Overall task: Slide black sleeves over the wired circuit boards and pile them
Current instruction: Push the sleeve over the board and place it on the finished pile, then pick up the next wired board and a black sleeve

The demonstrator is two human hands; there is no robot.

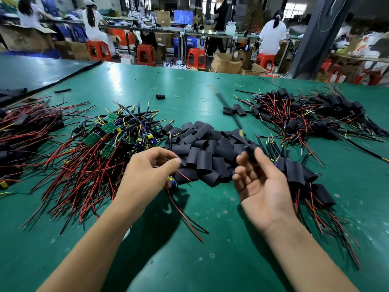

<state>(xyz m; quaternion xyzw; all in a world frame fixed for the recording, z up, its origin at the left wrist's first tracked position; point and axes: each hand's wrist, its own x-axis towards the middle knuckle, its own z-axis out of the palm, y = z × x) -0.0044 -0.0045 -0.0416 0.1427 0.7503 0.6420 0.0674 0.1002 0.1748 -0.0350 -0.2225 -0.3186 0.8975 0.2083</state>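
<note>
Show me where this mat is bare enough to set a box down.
Bare: the near green mat between the left forearm and right forearm, and the far middle strip beyond the loose sleeves, with one stray sleeve. Crowded: unsleeved circuit boards left, sleeved boards right.

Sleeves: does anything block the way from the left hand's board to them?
Nothing visible does. The left hand grips the board right beside the near edge of the sleeves, and nothing else lies between them.
</note>
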